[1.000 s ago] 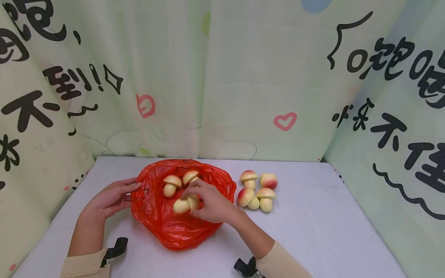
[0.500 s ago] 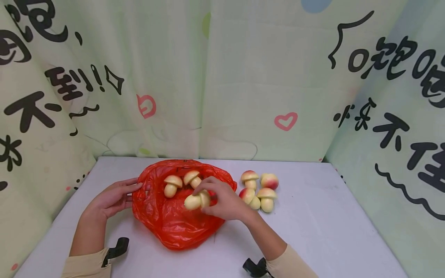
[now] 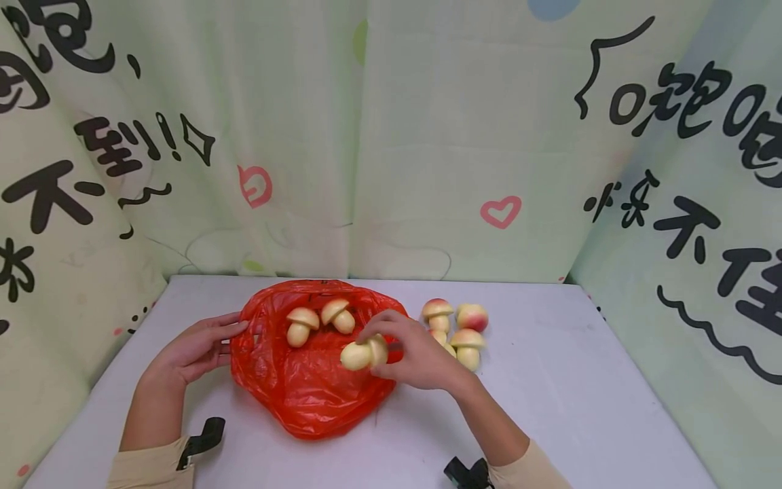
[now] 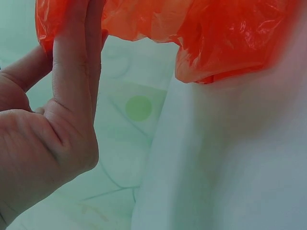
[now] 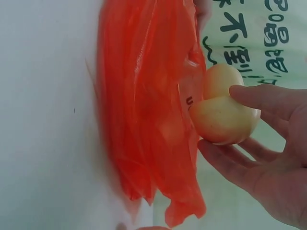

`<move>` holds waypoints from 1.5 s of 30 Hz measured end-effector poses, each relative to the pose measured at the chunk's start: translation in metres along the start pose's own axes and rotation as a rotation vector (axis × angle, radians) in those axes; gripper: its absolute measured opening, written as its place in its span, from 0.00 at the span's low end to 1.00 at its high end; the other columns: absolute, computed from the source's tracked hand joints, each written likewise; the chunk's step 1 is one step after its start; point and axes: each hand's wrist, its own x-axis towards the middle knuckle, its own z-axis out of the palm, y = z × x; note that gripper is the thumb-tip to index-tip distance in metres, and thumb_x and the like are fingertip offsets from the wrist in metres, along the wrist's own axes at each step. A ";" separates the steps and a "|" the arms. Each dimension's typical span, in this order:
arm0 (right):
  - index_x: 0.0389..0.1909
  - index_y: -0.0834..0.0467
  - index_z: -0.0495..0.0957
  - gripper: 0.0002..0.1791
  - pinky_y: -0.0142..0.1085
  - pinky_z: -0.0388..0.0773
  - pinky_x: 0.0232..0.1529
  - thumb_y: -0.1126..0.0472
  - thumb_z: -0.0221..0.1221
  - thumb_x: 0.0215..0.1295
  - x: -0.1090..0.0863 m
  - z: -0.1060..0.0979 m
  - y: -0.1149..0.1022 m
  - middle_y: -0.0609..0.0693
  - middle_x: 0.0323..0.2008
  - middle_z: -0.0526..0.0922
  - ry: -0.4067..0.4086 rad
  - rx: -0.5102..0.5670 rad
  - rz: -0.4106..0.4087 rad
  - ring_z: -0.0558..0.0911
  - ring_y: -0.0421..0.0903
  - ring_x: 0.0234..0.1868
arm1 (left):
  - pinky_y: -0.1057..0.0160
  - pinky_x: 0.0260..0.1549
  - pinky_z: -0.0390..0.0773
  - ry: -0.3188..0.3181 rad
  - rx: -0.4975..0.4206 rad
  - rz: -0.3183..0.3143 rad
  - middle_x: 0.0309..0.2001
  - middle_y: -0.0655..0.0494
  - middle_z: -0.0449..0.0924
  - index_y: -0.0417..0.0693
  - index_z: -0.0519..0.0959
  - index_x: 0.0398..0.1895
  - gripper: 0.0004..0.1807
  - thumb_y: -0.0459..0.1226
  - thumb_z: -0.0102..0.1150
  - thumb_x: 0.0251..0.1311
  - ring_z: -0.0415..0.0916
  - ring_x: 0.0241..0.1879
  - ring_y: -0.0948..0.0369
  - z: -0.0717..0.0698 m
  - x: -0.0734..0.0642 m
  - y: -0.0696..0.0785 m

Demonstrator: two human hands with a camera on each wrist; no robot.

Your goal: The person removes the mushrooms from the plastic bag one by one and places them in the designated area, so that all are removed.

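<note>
Mushroom (image 3: 357, 355), pinched in the right hand (image 3: 415, 353), may, being smooth, slip toward the counter's (image 3: 550, 380) near edge; whether the left hand (image 3: 195, 343) grips the bag (image 3: 311, 401), I can't tell

Bright and even on the head camera, and we've got soft, diffuse light across the white table (image 3: 562, 394) and the pale curtain (image 3: 427, 122), with only faint shadows. There's glare for us as well: small white glints along the creases of the red bag (image 3: 299, 401). Over to the left wrist, and it's dimmer, hazy, tinted green; we see a broad, soft-edged shadow on the tabletop, and the plastic's right edge melts into blur. Right wrist: cool and bluish-grey, the translucent red glowing, a gentle sheen on the mushroom (image 5: 225, 122).
</note>
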 end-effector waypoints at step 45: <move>0.49 0.46 0.85 0.22 0.44 0.88 0.41 0.67 0.75 0.54 -0.068 -0.051 0.042 0.47 0.52 0.80 -0.074 -0.077 0.082 0.77 0.45 0.51 | 0.59 0.47 0.89 -0.027 -0.017 -0.006 0.46 0.62 0.89 0.41 0.49 0.84 0.40 0.42 0.55 0.78 0.90 0.43 0.59 -0.003 0.004 -0.003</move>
